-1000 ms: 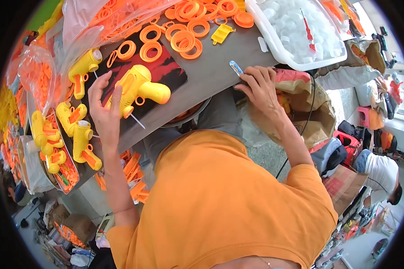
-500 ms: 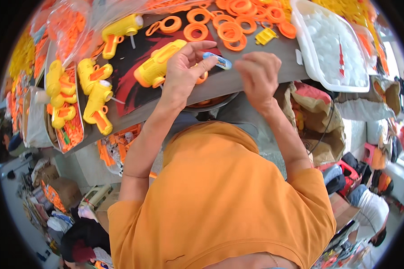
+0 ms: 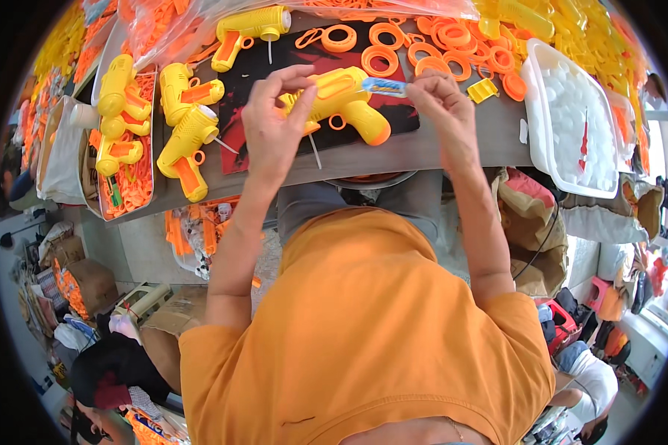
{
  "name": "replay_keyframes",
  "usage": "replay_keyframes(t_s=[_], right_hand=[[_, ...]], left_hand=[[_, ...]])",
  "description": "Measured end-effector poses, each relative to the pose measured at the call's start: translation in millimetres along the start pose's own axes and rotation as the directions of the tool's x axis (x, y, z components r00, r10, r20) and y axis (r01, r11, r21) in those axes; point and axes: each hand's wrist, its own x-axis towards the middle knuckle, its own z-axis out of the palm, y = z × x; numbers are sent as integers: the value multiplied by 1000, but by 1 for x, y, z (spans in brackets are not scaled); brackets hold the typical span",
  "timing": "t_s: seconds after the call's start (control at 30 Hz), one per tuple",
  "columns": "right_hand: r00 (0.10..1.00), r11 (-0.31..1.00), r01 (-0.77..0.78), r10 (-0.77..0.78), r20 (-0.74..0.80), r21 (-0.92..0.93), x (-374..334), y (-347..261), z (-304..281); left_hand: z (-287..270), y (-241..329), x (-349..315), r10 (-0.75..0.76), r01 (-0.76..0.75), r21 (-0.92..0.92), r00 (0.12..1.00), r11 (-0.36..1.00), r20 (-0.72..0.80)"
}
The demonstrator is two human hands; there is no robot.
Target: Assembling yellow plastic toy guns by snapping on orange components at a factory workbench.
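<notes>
Between the thumb and fingers of my right hand (image 3: 450, 111) is one end of a small blue oblong label (image 3: 384, 87) with a printed pattern. The label is over the top of a yellow toy gun (image 3: 339, 93); whether it touches cannot be told. That toy gun lies on its side on a black-and-red mat (image 3: 237, 111), its orange-tipped handle toward me on the right. My left hand (image 3: 273, 122) is at the gun's left end, thumb and fingers apart, partly covering it. A thin white stem sticks out below the gun.
More yellow toy guns (image 3: 188, 144) lie at the left, beside a box of orange parts (image 3: 133, 196). Orange rings (image 3: 380, 61) are heaped at the back. A small yellow part (image 3: 482, 90) lies near a white tub (image 3: 536, 119) of translucent pieces. A paper sack (image 3: 531, 252) stands below the table's right side.
The blue label has passed from my left hand to my right. My left hand has opened and drawn away leftward. More of the gun's handle shows, and the whole view has shifted.
</notes>
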Motion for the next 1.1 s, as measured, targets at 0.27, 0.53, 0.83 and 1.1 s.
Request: replay_keyframes(t_s=[0.27, 0.53, 0.83, 1.1], right_hand=[[973, 985, -169, 170, 156, -19, 31, 6, -17], [941, 960, -201, 244, 235, -192, 52, 7, -10], [968, 907, 45, 65, 244, -420, 61, 2, -11], [966, 932, 16, 80, 246, -363, 60, 9, -6]], left_hand=[[6, -30, 13, 256, -324, 399, 942, 858, 216], [6, -39, 11, 256, -300, 268, 948, 915, 188], [8, -40, 10, 306, -345, 296, 937, 891, 171], [6, -43, 9, 346, -382, 314, 924, 869, 165]])
